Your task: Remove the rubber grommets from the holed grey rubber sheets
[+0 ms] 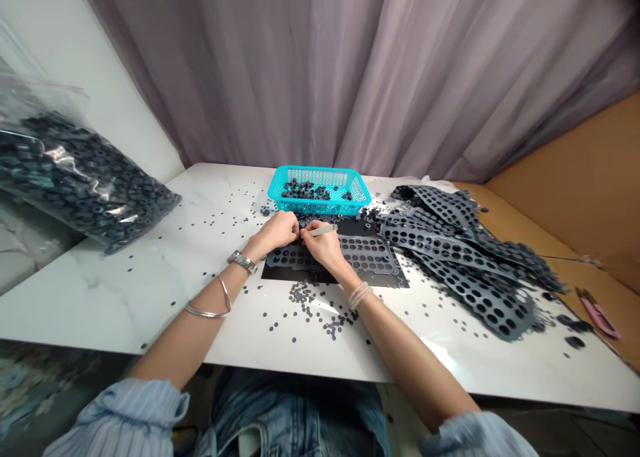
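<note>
The right grip (323, 245) pinches a slim pale tool (321, 230) between thumb and fingers, its far end sticking out toward 2 o'clock and its working tip pointing at the left hand. The left grip (277, 233) is curled over, fingers bent down at the upper edge of the sheet, just beside the right one; whether it pinches anything I cannot tell, because the back of the hand hides the fingertips.

Both hands sit over a grey perforated rubber sheet (370, 253) lying flat on a black mat (295, 277), with rows of round holes, some of them dark. A metal wristwatch (243, 261) is on the left wrist, with a thin bangle (210, 307) further up the arm, and a beaded bracelet (359, 295) circles the right wrist.

At 12 o'clock, a teal plastic basket (320, 175) holds a heap of small black rubber rings (305, 191), and more rings (305, 295) are scattered at 6 o'clock across the white marble-patterned tabletop (125, 290). A stack of punched grey sheets (465, 257) lies at 3 o'clock. A large clear plastic bag (75, 177) full of rings slumps at 9 o'clock, over the tabletop's edge. A pink-handled tool (597, 313) lies at 4 o'clock, and a mauve curtain (350, 77) hangs behind.
</note>
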A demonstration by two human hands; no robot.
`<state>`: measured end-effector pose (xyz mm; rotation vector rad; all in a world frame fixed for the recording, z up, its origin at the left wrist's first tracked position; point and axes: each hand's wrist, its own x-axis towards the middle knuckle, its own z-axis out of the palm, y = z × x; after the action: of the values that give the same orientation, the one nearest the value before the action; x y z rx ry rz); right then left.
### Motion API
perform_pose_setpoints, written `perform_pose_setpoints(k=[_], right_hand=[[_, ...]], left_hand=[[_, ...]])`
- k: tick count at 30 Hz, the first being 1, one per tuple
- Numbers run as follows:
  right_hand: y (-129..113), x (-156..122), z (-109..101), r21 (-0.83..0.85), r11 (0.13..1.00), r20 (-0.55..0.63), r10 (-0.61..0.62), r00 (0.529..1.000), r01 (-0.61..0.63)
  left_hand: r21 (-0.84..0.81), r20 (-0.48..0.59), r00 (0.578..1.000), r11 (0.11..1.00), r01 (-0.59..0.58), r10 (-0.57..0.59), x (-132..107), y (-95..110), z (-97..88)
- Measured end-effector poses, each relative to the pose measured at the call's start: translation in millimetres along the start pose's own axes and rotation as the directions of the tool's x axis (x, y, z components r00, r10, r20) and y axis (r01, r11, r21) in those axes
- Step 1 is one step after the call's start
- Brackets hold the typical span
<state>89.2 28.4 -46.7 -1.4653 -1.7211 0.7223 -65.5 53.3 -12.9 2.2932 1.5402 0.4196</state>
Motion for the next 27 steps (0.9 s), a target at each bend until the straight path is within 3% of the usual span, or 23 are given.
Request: perform_pose_setpoints(k=[2, 5, 8, 11, 14, 18, 23, 27], right_hand=[[1, 1, 1, -0.016, 1.000, 0.000, 0.005, 1.000, -0.005], [3, 3, 1, 0.040, 0.999, 0.015, 0.013, 1.000, -0.013], [5, 4, 0, 0.162, 0.986, 0.020, 0.025, 0.999, -0.028], [6, 4, -2, 0.311, 0.949, -0.016, 0.061, 0.998, -0.053], [8, 5, -4, 0.390, 0.918, -0.064, 0.109, 0.992, -0.075], [12, 7, -6, 0.413, 0.906, -0.097, 0.145, 0.985, -0.093], [12, 5, -6, 0.471, 0.874, -0.068, 0.170, 0.983, -0.118], [9, 4, -6, 0.504, 0.854, -0.058, 0.185, 0.981, -0.131]], left_hand=[[-0.067, 0.055, 0.998, 0.998, -0.015, 0.019, -2, -2, -9.3], [-0.410, 0.080, 0.996, 0.910, 0.069, -0.039, -5, -10, -27.9], [-0.778, 0.053, 0.979, 0.607, 0.163, -0.195, -4, -19, -36.1], [-0.945, 0.112, 0.963, 0.274, 0.179, -0.245, 1, -23, -28.4], [-0.978, 0.190, 0.949, 0.039, 0.206, -0.251, 7, -22, -17.9], [-0.962, 0.249, 0.944, -0.167, 0.216, -0.214, 8, -20, -16.5], [-0.934, 0.245, 0.949, -0.311, 0.176, -0.199, 3, -11, -23.5], [-0.898, 0.274, 0.930, -0.412, 0.155, -0.246, 0, -2, -26.7]])
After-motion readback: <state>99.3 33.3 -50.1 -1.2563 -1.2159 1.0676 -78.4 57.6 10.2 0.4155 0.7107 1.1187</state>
